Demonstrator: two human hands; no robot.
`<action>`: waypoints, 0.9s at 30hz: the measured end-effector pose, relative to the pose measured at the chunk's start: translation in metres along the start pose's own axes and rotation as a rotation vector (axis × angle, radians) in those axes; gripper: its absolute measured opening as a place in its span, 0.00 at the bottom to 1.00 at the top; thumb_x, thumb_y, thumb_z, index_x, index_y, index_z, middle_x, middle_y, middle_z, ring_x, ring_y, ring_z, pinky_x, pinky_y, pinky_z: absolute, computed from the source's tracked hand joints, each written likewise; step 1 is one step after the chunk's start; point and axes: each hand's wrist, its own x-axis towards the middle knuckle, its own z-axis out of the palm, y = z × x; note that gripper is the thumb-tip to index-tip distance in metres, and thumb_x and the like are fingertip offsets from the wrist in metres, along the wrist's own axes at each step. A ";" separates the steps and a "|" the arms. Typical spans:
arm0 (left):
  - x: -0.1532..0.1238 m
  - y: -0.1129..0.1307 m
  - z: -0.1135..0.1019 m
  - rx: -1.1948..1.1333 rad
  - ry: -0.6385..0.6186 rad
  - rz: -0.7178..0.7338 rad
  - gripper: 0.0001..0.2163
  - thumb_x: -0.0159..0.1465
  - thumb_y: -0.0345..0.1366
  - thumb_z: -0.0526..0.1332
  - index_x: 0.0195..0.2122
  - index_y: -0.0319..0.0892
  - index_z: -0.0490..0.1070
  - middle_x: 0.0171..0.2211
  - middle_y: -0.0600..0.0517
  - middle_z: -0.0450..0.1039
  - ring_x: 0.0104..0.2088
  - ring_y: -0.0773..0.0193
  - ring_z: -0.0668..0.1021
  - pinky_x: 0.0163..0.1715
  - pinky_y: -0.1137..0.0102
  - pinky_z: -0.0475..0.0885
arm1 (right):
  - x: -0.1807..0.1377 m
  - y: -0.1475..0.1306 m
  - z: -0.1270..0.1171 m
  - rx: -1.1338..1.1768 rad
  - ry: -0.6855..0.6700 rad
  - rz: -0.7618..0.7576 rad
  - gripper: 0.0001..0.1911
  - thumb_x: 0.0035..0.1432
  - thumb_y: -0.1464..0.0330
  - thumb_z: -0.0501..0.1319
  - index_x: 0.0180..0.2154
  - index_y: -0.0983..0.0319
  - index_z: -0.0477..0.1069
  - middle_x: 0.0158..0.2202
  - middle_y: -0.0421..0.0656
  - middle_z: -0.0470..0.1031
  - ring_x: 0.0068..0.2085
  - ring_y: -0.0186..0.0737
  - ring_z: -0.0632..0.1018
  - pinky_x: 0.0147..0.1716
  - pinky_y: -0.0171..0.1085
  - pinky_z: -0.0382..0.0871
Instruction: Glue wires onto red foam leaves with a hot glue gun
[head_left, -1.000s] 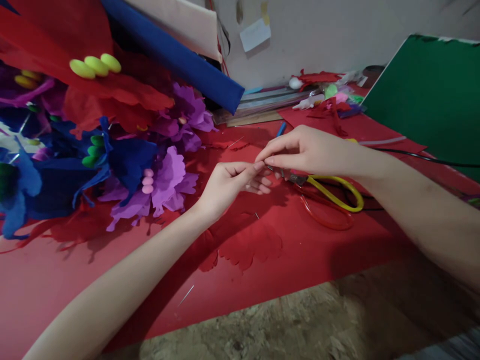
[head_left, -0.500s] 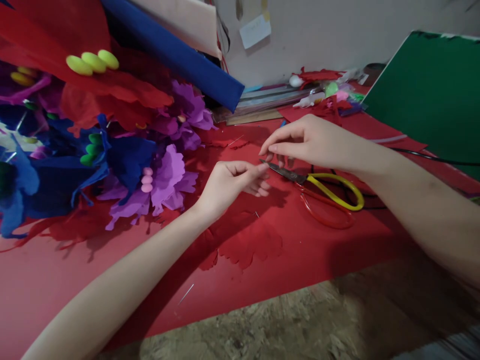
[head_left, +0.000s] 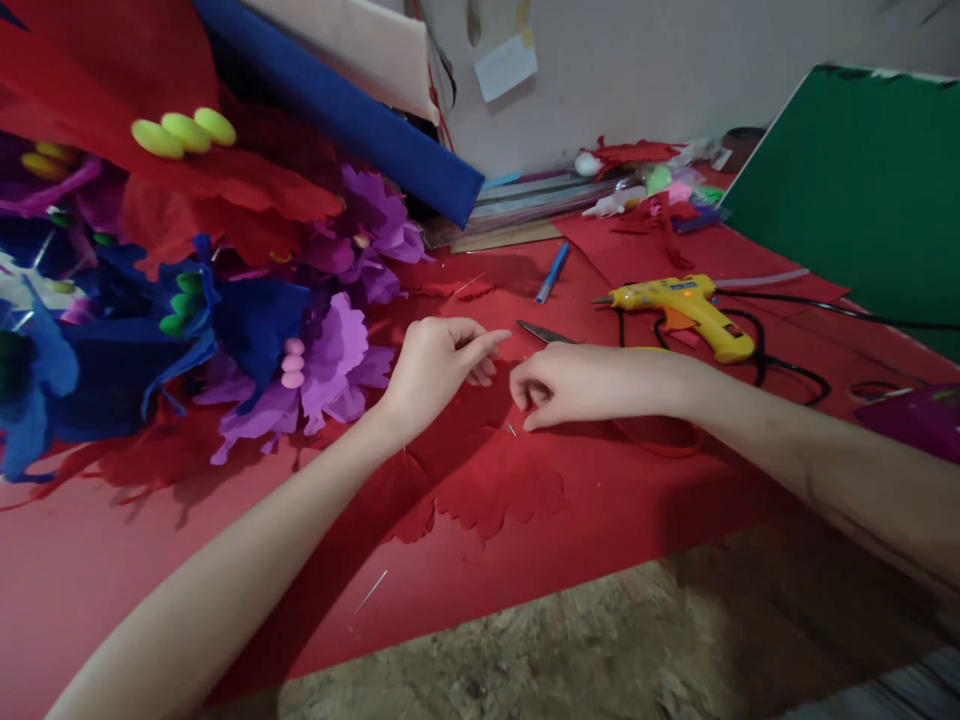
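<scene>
My left hand (head_left: 448, 362) hovers over the red sheet with thumb and forefinger pinched together. Whatever sits in that pinch is too small to make out. To its right, my right hand (head_left: 574, 385) is low, its fingers curled in and their tips partly hidden. Close by its fingertips a short thin metal piece (head_left: 512, 430) sticks up at the edge of a frilly red petal piece (head_left: 499, 485). Scissors (head_left: 547, 333) lie behind my right hand, which covers most of their handles.
A yellow glue gun (head_left: 686, 305) with a black cord and a blue pen (head_left: 553, 272) lie farther back. Purple, blue and red craft flowers (head_left: 337, 360) crowd the left. A thin pale stick (head_left: 371, 591) lies near the red sheet's front edge. A green board (head_left: 855, 190) leans at right.
My right hand has come down toward me from above the scissors tip, uncovering the glue gun and pen and covering the scissors' handles. My left hand has shifted slightly left, still pinched.
</scene>
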 end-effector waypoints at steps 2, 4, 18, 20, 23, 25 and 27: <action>0.001 -0.003 0.001 -0.037 -0.010 0.004 0.10 0.59 0.32 0.57 0.22 0.37 0.70 0.19 0.54 0.73 0.18 0.71 0.74 0.20 0.78 0.69 | -0.002 -0.006 0.004 0.014 0.010 -0.006 0.11 0.46 0.61 0.57 0.31 0.61 0.67 0.29 0.39 0.69 0.27 0.31 0.66 0.24 0.33 0.54; 0.001 -0.006 0.002 -0.048 0.003 0.015 0.06 0.58 0.30 0.58 0.25 0.37 0.72 0.22 0.53 0.74 0.21 0.71 0.76 0.23 0.78 0.70 | -0.004 -0.010 0.005 0.033 -0.009 -0.024 0.14 0.45 0.59 0.58 0.33 0.61 0.66 0.30 0.39 0.69 0.27 0.31 0.66 0.24 0.33 0.53; 0.032 0.015 0.006 0.644 0.094 0.180 0.07 0.60 0.32 0.55 0.33 0.37 0.72 0.31 0.46 0.74 0.31 0.60 0.74 0.31 0.69 0.65 | 0.000 -0.005 0.013 0.056 -0.028 -0.141 0.10 0.42 0.69 0.58 0.32 0.60 0.65 0.30 0.40 0.68 0.31 0.34 0.67 0.28 0.33 0.56; 0.036 0.016 0.007 0.637 0.084 0.209 0.19 0.57 0.23 0.52 0.50 0.36 0.63 0.49 0.41 0.67 0.43 0.56 0.73 0.38 0.68 0.66 | 0.000 -0.004 0.013 0.059 -0.029 -0.142 0.10 0.42 0.68 0.58 0.32 0.60 0.65 0.29 0.39 0.68 0.31 0.33 0.67 0.27 0.33 0.56; 0.037 0.017 0.006 0.629 0.094 0.225 0.22 0.57 0.24 0.52 0.54 0.35 0.58 0.58 0.40 0.55 0.53 0.52 0.66 0.46 0.64 0.63 | 0.000 -0.005 0.013 0.062 -0.029 -0.150 0.10 0.42 0.69 0.58 0.32 0.60 0.65 0.29 0.39 0.68 0.29 0.32 0.66 0.26 0.32 0.55; 0.034 0.017 0.006 0.621 0.085 0.197 0.12 0.61 0.31 0.51 0.42 0.34 0.69 0.46 0.40 0.69 0.46 0.52 0.71 0.44 0.63 0.65 | 0.000 -0.005 0.013 0.059 -0.020 -0.160 0.09 0.42 0.69 0.58 0.31 0.61 0.65 0.28 0.39 0.67 0.29 0.31 0.66 0.26 0.32 0.55; 0.028 0.013 0.004 0.607 0.054 0.167 0.14 0.64 0.33 0.46 0.34 0.34 0.70 0.30 0.45 0.74 0.33 0.57 0.76 0.37 0.65 0.68 | 0.000 -0.005 0.013 0.056 -0.020 -0.169 0.09 0.42 0.69 0.58 0.31 0.61 0.65 0.28 0.39 0.67 0.29 0.31 0.65 0.26 0.32 0.55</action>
